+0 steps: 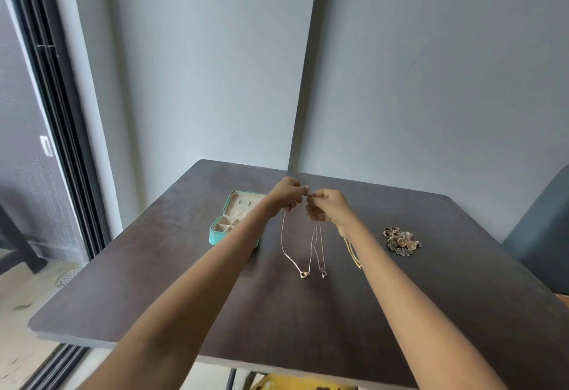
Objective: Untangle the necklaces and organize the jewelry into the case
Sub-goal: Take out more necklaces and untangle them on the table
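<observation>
Thin chain necklaces (pixel 300 245), pinched, 2 hands

You are holding both hands raised over the dark surface (pixel 184 266) — your left hand (pixel 288 194) and right hand (pixel 328 206) are pinching thin necklace chains (pixel 288 251) that are dangling down. The open teal case (pixel 235 223) is sitting left, a jewelry pile (pixel 401 242) right.

Home room: dark table (pixel 308 312), plain grey walls (pixel 431 82), sliding door (pixel 52 131) (leftward).
</observation>
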Action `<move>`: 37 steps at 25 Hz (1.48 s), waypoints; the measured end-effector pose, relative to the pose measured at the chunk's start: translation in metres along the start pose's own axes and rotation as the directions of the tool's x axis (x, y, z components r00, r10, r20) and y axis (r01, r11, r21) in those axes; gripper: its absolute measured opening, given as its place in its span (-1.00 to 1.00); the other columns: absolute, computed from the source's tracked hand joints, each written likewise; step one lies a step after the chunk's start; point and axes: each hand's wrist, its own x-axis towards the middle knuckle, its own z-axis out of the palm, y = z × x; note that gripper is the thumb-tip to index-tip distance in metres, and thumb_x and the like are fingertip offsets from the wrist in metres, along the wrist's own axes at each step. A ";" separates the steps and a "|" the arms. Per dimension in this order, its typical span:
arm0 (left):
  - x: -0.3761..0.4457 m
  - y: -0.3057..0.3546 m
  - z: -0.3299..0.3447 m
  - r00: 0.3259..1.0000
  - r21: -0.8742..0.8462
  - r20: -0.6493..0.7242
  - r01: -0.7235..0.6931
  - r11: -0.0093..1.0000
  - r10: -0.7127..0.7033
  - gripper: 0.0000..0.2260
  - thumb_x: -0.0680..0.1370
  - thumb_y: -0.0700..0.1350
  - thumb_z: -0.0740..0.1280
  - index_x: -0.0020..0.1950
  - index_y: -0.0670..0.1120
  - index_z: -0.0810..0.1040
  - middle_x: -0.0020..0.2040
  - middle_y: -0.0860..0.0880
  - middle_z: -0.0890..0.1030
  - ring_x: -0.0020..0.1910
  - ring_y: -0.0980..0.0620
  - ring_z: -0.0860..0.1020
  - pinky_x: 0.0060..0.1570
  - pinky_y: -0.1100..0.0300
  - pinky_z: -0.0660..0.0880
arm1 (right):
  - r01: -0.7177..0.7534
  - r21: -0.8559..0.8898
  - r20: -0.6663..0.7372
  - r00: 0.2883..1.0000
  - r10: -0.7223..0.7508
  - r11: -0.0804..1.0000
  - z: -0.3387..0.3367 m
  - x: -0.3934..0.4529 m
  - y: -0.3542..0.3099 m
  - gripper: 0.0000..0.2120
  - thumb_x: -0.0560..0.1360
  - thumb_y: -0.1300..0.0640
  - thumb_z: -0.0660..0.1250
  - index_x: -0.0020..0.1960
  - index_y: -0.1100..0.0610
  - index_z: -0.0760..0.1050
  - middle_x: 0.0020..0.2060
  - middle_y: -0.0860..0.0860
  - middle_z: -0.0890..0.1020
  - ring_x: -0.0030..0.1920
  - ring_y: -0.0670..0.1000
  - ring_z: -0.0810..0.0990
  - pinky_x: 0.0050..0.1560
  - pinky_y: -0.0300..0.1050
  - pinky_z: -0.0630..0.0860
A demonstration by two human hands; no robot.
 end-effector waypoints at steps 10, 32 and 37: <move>0.080 -0.038 0.007 0.996 0.427 -0.005 0.083 0.901 -0.089 -0.90 0.47 -0.17 0.34 -0.19 -0.18 0.60 -0.31 -0.15 0.64 -0.54 0.07 0.57 -0.24 0.12 0.63 | -0.085 -0.515 -0.137 0.990 0.016 0.853 0.019 0.083 0.042 -0.97 0.38 0.07 0.39 -0.19 -0.02 0.60 -0.09 0.01 0.70 0.04 0.09 0.63 -0.05 -0.10 0.51; 0.047 -0.047 0.026 0.978 0.937 -0.086 0.015 0.349 0.189 -0.67 0.56 -0.01 0.15 0.26 -0.01 0.54 0.31 -0.13 0.45 0.31 -0.12 0.36 0.26 0.06 0.23 | 0.563 -0.790 0.209 0.618 -0.758 0.242 0.012 -0.042 0.080 -0.64 0.35 0.24 0.11 -0.37 -0.04 0.63 -0.40 -0.09 0.48 -0.22 -0.07 0.36 -0.19 -0.17 0.25; 0.042 -0.049 0.023 0.990 0.937 -0.102 0.062 0.343 0.101 -0.64 0.57 -0.02 0.10 0.31 0.03 0.50 0.33 -0.11 0.40 0.35 -0.10 0.31 0.30 0.04 0.18 | 0.524 -0.802 0.163 0.654 -0.739 0.287 0.018 -0.054 0.082 -0.63 0.35 0.21 0.10 -0.39 -0.05 0.63 -0.41 -0.11 0.48 -0.26 -0.06 0.40 -0.21 -0.20 0.28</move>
